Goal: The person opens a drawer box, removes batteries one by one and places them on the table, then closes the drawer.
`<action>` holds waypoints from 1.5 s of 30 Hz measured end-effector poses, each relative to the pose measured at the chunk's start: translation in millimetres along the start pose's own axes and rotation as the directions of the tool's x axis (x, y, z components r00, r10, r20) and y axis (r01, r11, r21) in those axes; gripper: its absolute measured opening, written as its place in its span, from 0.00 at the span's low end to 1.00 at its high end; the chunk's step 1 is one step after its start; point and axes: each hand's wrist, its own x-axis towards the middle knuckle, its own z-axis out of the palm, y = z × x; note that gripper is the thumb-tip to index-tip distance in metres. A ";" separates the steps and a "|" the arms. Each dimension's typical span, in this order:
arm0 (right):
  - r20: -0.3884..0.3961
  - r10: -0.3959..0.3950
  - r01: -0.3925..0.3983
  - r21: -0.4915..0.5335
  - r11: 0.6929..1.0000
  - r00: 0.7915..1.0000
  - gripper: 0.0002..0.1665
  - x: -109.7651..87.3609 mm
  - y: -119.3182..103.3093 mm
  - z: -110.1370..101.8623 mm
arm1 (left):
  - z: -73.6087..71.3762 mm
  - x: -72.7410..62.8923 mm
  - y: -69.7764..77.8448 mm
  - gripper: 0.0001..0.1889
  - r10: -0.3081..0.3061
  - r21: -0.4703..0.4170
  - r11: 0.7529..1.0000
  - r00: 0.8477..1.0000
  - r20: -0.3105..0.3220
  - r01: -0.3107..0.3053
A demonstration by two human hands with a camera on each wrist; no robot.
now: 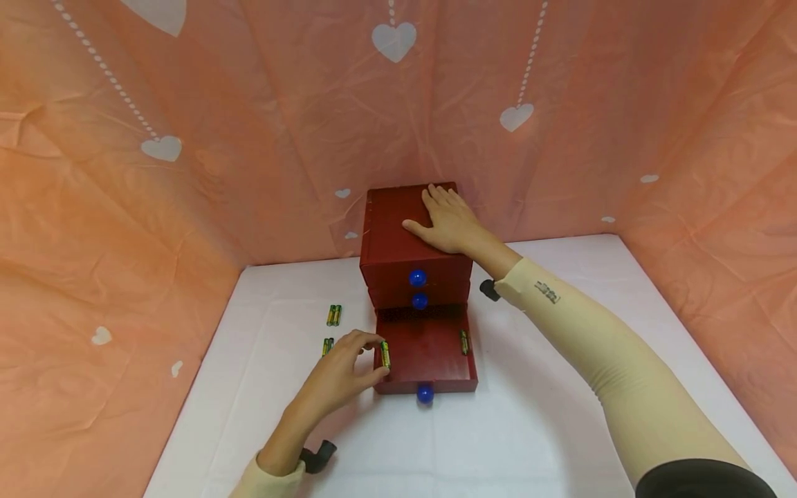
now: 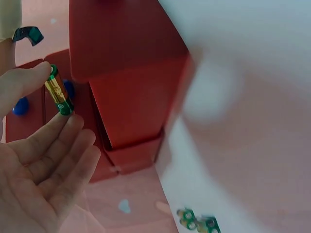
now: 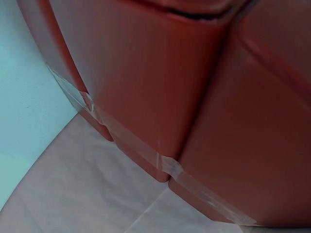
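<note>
A dark red drawer box (image 1: 398,232) stands on the white table, its bottom drawer (image 1: 426,363) pulled out. My left hand (image 1: 339,370) pinches a green and gold battery (image 1: 385,354) by its ends, between thumb and fingertips, at the drawer's left side. The left wrist view shows the same battery (image 2: 59,90) upright between thumb and finger, the other fingers spread. Another battery (image 1: 463,342) lies along the drawer's right wall. My right hand (image 1: 450,220) rests flat on the box top, fingers straight. The right wrist view has only the box's taped side (image 3: 141,87).
Two batteries (image 1: 334,315) lie side by side left of the box, and more batteries (image 1: 327,345) lie partly behind my left hand. Blue round knobs (image 1: 425,394) mark the drawer fronts. A pink cloth with white hearts (image 1: 299,138) hangs around the white table (image 1: 529,429).
</note>
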 end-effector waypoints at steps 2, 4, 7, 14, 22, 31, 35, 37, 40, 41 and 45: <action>0.002 0.000 0.000 0.000 1.000 1.000 0.55 0.1 0.3 -0.3 | -2.7 -2.9 -3.4 0.24 -0.001 -0.013 1.000 1.000 0.004 0.001; 0.005 0.001 -0.001 -0.002 1.000 1.000 0.55 0.4 0.8 -0.5 | -4.8 -5.2 -7.3 0.23 -0.005 -0.019 1.000 1.000 0.011 0.005; 0.006 0.002 -0.002 -0.004 1.000 1.000 0.56 1.0 1.8 -0.7 | -7.7 -8.0 -12.6 0.23 0.004 -0.018 1.000 1.000 0.022 -0.004; 0.007 0.002 -0.001 -0.011 1.000 1.000 0.55 0.4 0.8 -1.4 | -11.5 -15.1 -29.7 0.23 0.063 0.008 0.998 0.996 0.063 -0.063; -0.001 0.002 -0.002 -0.010 1.000 1.000 0.55 1.0 1.5 0.2 | -16.7 -17.9 -46.6 0.24 0.054 0.080 0.995 0.997 0.061 -0.058; -0.004 -0.003 0.003 0.001 1.000 1.000 0.55 0.8 1.0 -0.2 | -21.5 -20.1 -65.3 0.23 -0.007 0.092 0.996 0.996 0.088 -0.001; -0.009 -0.004 0.004 -0.001 1.000 1.000 0.54 0.7 0.6 -1.1 | -24.8 -23.5 -73.5 0.24 -0.009 0.112 0.994 0.996 0.086 -0.001; -0.008 -0.002 0.002 0.001 1.000 1.000 0.55 0.9 0.7 -1.2 | -26.2 -25.4 -77.2 0.24 -0.001 0.136 0.991 0.997 0.083 -0.011; -0.006 0.000 0.000 0.003 1.000 1.000 0.55 1.2 1.1 -0.7 | -27.9 -28.1 -82.0 0.25 0.007 0.160 0.987 0.996 0.085 -0.021; -0.004 0.001 -0.001 0.003 1.000 1.000 0.55 1.2 1.0 -0.7 | -28.3 -29.0 -83.2 0.25 0.001 0.167 0.986 0.996 0.088 -0.016; 0.003 0.002 -0.002 0.002 1.000 1.000 0.55 2.2 1.1 0.2 | -30.4 -32.9 -87.9 0.26 -0.030 0.175 0.985 0.994 0.101 0.012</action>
